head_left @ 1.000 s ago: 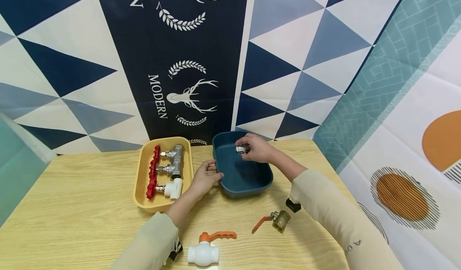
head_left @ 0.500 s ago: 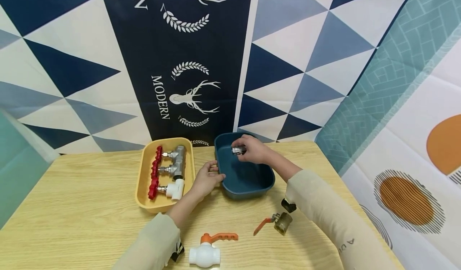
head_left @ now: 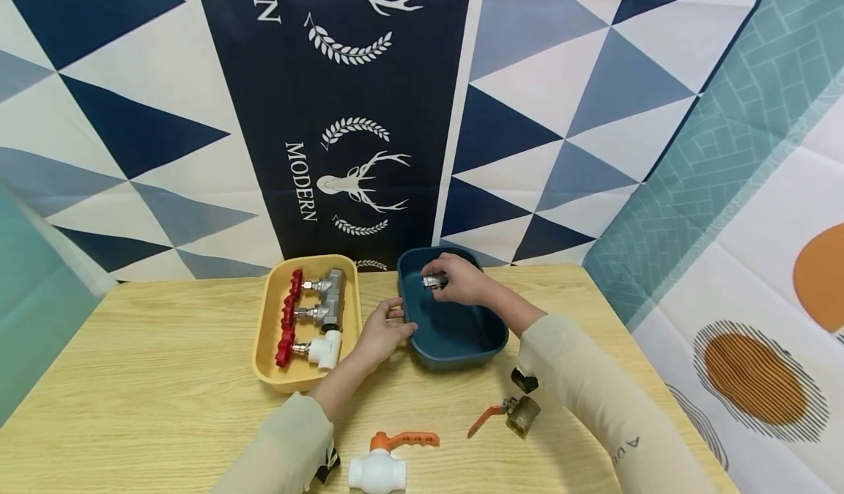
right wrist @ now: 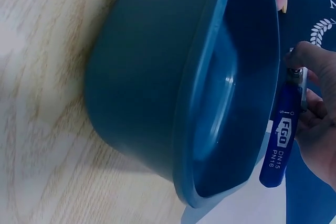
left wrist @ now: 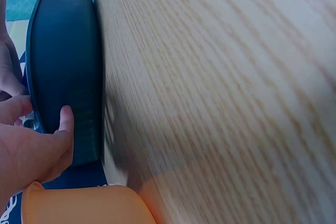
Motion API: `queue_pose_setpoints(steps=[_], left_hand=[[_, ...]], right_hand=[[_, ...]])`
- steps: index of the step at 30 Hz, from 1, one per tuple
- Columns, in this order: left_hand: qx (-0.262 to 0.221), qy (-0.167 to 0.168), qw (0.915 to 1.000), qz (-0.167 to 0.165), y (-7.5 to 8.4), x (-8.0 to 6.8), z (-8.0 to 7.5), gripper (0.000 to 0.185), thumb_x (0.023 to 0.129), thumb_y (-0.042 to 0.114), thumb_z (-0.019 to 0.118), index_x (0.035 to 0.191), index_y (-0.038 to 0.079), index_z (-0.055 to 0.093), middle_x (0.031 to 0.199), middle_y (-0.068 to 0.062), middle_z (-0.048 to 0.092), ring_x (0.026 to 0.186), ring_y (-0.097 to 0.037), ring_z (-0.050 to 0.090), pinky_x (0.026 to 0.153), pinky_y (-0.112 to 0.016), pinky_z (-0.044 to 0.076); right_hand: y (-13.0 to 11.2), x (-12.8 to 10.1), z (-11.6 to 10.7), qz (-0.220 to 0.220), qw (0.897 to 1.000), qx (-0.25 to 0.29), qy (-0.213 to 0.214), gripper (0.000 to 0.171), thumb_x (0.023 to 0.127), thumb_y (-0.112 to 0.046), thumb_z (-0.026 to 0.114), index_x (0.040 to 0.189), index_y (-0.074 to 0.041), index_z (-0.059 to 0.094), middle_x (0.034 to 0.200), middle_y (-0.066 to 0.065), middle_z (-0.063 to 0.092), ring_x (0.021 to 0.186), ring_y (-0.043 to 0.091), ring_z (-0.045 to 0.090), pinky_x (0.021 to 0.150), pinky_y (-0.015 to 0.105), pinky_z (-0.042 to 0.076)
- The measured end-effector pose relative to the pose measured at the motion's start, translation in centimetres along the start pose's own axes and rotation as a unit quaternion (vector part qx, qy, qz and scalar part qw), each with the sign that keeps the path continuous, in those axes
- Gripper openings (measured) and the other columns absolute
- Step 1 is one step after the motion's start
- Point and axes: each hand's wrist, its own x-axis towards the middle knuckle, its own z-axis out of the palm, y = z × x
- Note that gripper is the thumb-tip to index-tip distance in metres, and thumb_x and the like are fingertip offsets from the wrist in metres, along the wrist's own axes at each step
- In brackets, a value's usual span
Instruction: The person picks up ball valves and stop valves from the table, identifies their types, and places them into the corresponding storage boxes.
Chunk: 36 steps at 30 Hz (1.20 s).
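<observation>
In the head view my right hand (head_left: 459, 280) grips a small metal ball valve (head_left: 435, 281) over the dark blue bin (head_left: 455, 355). The right wrist view shows the valve's blue lever (right wrist: 281, 135), with white lettering, beside the fingers. My left hand (head_left: 382, 333) rests against the bin's left side, fingertips right at the rim. In the left wrist view, one digit of the left hand (left wrist: 37, 148) lies on the bin's outer wall. Left of that hand, a yellow bin (head_left: 260, 358) holds two metal valves (head_left: 330, 300) and a white plastic valve (head_left: 325, 349), all with red handwheels.
On the wooden table (head_left: 165, 406) in front lies a white ball valve (head_left: 377, 472) with an orange lever. A brass ball valve (head_left: 523, 415) with a red lever lies near the right forearm. Patterned cloth (head_left: 369, 113) stands close behind both bins.
The right hand, holding the valve, has shifted slightly left and lower over the blue bin. The left hand stays at the bin's side. The whole head view has drifted a little.
</observation>
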Motion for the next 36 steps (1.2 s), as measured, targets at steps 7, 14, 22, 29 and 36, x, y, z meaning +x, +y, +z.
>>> queue_pose_setpoints(steps=[7,14,22,29,36], left_hand=[[-0.004,-0.004,1.0000,0.000,-0.1,-0.1,0.0,0.057,0.087,0.008,0.063,0.137,0.001,0.039,0.125,-0.021,0.048,0.105,-0.029,0.058,0.082,-0.039,0.054],[0.002,0.004,1.0000,0.001,0.0,0.0,0.1,0.056,0.086,0.008,0.063,0.137,0.001,0.040,0.124,-0.021,0.050,0.102,-0.028,0.059,0.082,-0.040,0.054],[0.002,-0.003,1.0000,0.003,-0.1,0.1,0.0,0.056,0.086,0.008,0.063,0.137,0.001,0.039,0.125,-0.021,0.049,0.103,-0.027,0.059,0.080,-0.036,0.054],[-0.001,-0.003,1.0000,0.007,0.0,0.0,0.0,0.056,0.087,0.007,0.062,0.137,0.000,0.039,0.125,-0.022,0.049,0.103,-0.027,0.059,0.078,-0.033,0.055],[-0.003,-0.005,1.0000,0.007,0.0,0.1,0.0,0.056,0.087,0.007,0.062,0.138,0.000,0.038,0.126,-0.022,0.049,0.103,-0.027,0.060,0.077,-0.033,0.055]], right_hand=[[0.4,0.4,0.6,0.007,1.000,0.004,0.001,0.038,0.082,-0.010,0.066,0.120,-0.006,0.061,0.108,0.012,0.056,0.086,0.018,0.052,0.074,0.030,0.048],[0.7,0.7,0.9,0.007,1.000,0.004,0.002,0.038,0.082,-0.010,0.066,0.120,-0.005,0.061,0.106,0.011,0.056,0.086,0.018,0.053,0.076,0.031,0.049],[1.0,1.3,1.1,0.016,1.000,0.006,-0.001,0.039,0.083,-0.010,0.065,0.121,-0.005,0.060,0.104,0.011,0.056,0.085,0.018,0.053,0.074,0.030,0.049],[1.3,1.5,1.6,0.017,1.000,0.003,-0.004,0.040,0.083,-0.010,0.064,0.122,-0.004,0.060,0.105,0.012,0.056,0.085,0.018,0.053,0.073,0.029,0.048],[1.6,1.7,1.8,0.017,1.000,-0.001,-0.005,0.040,0.084,-0.010,0.063,0.124,-0.003,0.059,0.106,0.012,0.056,0.084,0.018,0.052,0.072,0.030,0.048]])
